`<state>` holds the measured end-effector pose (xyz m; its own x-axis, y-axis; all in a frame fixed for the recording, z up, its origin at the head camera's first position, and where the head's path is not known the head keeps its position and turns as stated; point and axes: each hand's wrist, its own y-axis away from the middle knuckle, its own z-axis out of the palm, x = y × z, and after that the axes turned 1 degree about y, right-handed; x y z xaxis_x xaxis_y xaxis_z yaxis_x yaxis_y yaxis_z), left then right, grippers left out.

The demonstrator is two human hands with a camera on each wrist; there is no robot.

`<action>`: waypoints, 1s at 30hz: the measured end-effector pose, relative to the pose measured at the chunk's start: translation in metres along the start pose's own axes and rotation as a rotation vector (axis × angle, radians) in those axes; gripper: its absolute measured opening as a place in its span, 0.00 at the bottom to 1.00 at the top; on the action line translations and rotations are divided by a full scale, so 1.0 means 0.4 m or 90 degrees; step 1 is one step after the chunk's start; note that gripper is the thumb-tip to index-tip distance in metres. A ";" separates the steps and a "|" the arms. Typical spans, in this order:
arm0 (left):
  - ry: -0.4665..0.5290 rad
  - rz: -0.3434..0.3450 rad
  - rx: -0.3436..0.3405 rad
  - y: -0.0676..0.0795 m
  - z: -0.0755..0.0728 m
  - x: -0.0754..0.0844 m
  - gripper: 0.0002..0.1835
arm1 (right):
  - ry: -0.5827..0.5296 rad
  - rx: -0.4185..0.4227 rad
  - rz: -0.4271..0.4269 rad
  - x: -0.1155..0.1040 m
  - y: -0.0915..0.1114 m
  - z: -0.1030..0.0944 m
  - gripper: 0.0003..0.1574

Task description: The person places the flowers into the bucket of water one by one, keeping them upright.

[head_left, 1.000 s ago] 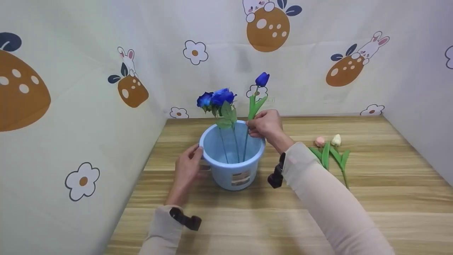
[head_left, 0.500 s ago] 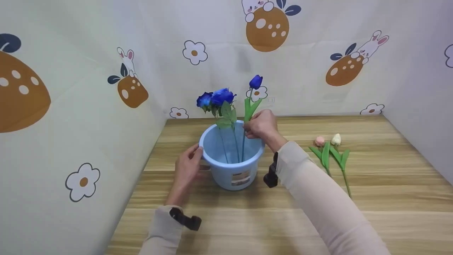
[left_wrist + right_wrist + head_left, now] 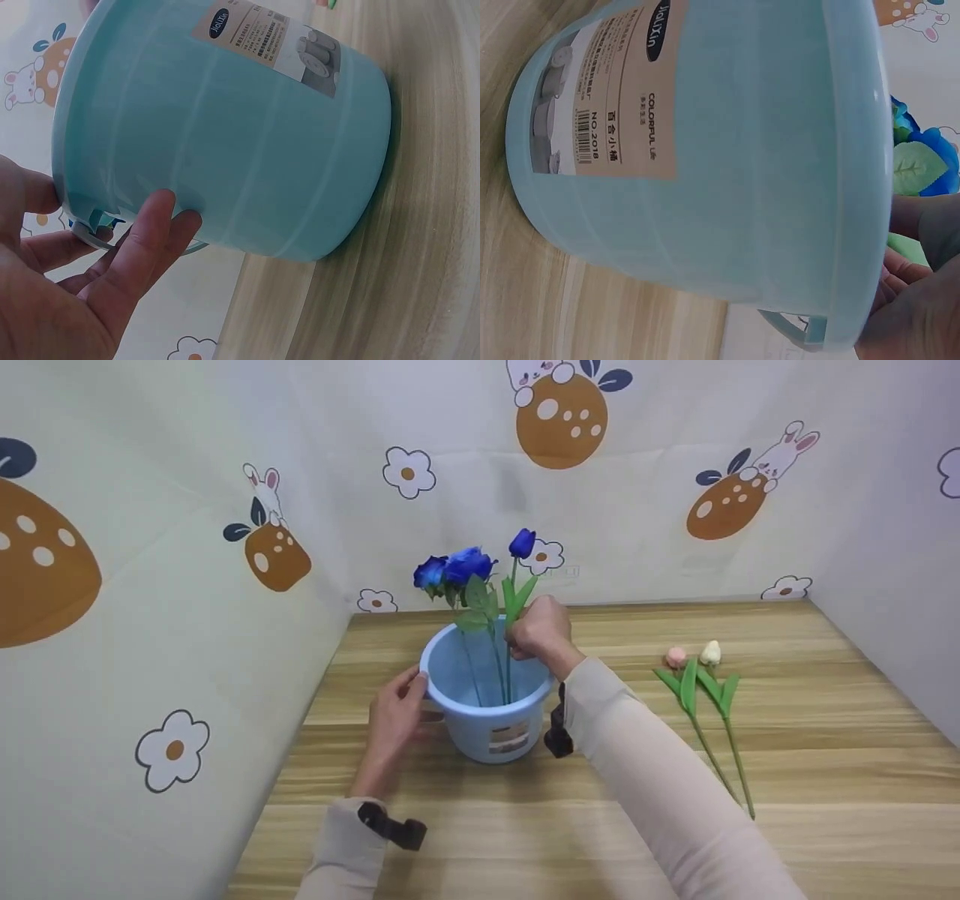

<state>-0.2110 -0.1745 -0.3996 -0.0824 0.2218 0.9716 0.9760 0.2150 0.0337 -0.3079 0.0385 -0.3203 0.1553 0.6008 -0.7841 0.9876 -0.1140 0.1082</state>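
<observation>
A light blue plastic bucket stands upright on the wooden table, a paper label on its side. Two blue roses lean inside it, stems reaching down to the bottom. My left hand holds the bucket at its left rim and handle; the left wrist view shows the thumb at the rim and fingers by the handle and wall. With my right hand I grip a blue tulip by its stem, below the green leaves, over the bucket's right side. Its stem stands inside the bucket; the right fingertips are partly hidden.
On the table right of the bucket lie a pink tulip and a white tulip, stems toward the front. Patterned cloth walls enclose the table at the back and both sides.
My right hand has moved left and slightly down with the blue tulip, bringing it closer to the roses. The left hand keeps its hold on the bucket.
</observation>
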 end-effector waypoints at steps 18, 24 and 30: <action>0.007 -0.012 0.006 -0.002 0.000 0.003 0.26 | 0.107 0.033 -0.044 -0.011 0.007 0.037 0.12; 0.015 -0.008 0.001 -0.001 0.000 0.004 0.26 | 0.118 0.021 -0.041 -0.014 0.007 0.043 0.15; 0.033 -0.012 -0.004 -0.001 -0.001 0.002 0.27 | 0.124 0.015 -0.030 -0.015 0.010 0.047 0.18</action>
<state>-0.2114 -0.1748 -0.3989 -0.0912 0.1687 0.9814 0.9757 0.2124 0.0541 -0.3054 0.0193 -0.3266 0.1133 0.7473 -0.6547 0.9933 -0.0992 0.0587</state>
